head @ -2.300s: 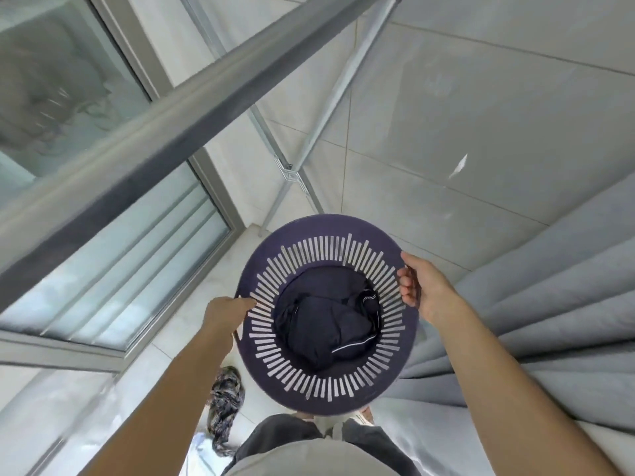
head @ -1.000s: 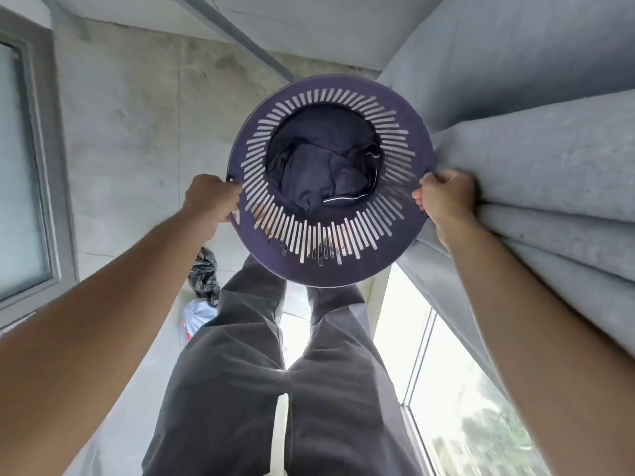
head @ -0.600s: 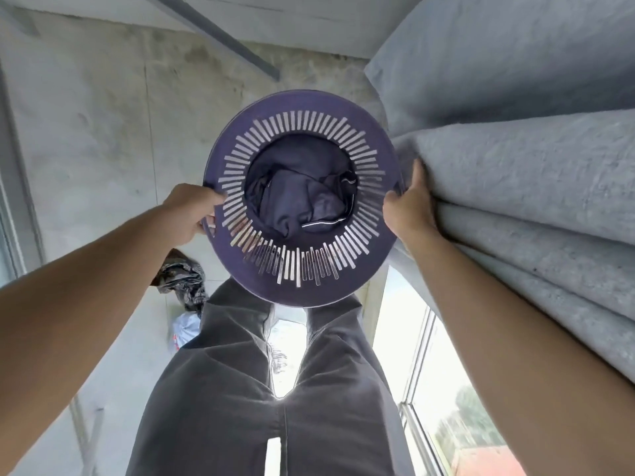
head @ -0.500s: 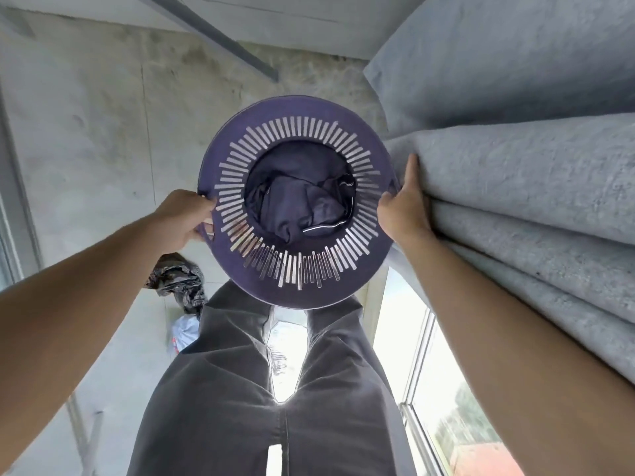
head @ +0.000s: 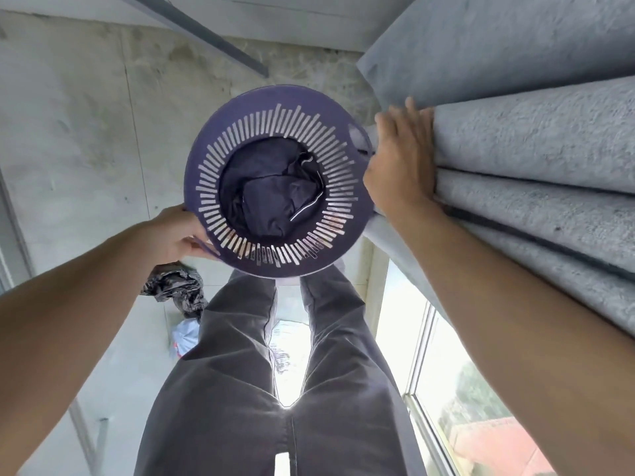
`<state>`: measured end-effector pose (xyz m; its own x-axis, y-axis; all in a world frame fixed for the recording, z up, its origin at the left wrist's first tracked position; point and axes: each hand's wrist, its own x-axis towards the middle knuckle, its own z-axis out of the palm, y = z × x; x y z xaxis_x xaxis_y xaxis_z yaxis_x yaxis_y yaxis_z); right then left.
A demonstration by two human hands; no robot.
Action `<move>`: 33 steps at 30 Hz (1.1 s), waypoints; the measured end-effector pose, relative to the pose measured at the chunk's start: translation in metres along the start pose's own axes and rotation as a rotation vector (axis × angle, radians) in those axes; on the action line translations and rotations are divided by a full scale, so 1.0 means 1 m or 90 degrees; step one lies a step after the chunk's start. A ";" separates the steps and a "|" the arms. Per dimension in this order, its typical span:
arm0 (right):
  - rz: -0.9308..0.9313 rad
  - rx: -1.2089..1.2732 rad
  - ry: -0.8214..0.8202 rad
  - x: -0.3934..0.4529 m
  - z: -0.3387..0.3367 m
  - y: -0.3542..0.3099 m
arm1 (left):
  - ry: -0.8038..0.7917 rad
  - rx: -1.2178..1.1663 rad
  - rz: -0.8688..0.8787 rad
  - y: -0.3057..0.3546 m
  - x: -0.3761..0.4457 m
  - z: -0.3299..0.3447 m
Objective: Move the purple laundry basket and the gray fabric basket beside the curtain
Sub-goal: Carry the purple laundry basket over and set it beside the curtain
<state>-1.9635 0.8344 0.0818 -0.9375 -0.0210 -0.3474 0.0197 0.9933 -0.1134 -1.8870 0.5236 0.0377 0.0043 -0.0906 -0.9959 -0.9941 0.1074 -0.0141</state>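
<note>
Between the fingers: basket (head: 275,108), round, purple, slotted wall, seen from above; dark clothes (head: 275,197) bunched at its bottom.
Left hand (head: 171,235): closed on the near-left rim, fingers curled under the edge, thumb on top. It carries the basket on this side.
Right hand (head: 398,166): fingers extended and spread, not gripping. The palm lies against the right rim and the back of the hand presses on the curtain (head: 536,142). The handle cut-out just beside these fingers is unoccupied.
Basket position: touching or nearly touching the curtain folds on the right-finger side, above the person's legs (head: 261,372). Whether the base is on the floor (head: 68,132) cannot be told from above.
Gray basket: not in view.
Other items: crumpled dark bag (head: 175,286) on the floor, below the left fingers.
Handling, judged: thin moulded plastic, light and fairly stiff. The slotted wall is likely to flex if squeezed. The smooth rim may slip in a one-sided hold. The load is soft and small and adds little weight.
Hold points, judged: the two opposite handle cut-outs at the rim. A one-rim grip tilts the basket.
Task stage, judged: purple basket at or close to placement beside the curtain; gray basket still to be moved.
</note>
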 end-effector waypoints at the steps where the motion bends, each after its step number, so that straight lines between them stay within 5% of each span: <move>1: -0.019 -0.037 0.021 0.004 -0.004 -0.001 | 0.007 -0.022 -0.010 0.001 0.002 0.000; 3: 0.006 -0.111 -0.012 0.013 -0.012 -0.001 | 0.015 -0.070 -0.027 0.003 0.002 -0.001; 9: 0.196 -0.240 -0.354 0.007 -0.005 0.023 | 0.034 -0.193 -0.045 -0.005 -0.002 -0.002; 16: 0.033 -0.416 -0.633 -0.031 -0.002 0.035 | 0.009 -0.287 -0.014 -0.008 -0.002 0.026; 33: 0.026 -0.183 -0.653 -0.091 0.032 0.062 | 0.000 -0.352 0.017 0.010 0.031 0.127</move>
<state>-1.8657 0.8943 0.0769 -0.1947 0.0604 -0.9790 -0.1638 0.9821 0.0932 -1.8836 0.6474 -0.0043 -0.0223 -0.0957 -0.9952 -0.9028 -0.4256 0.0611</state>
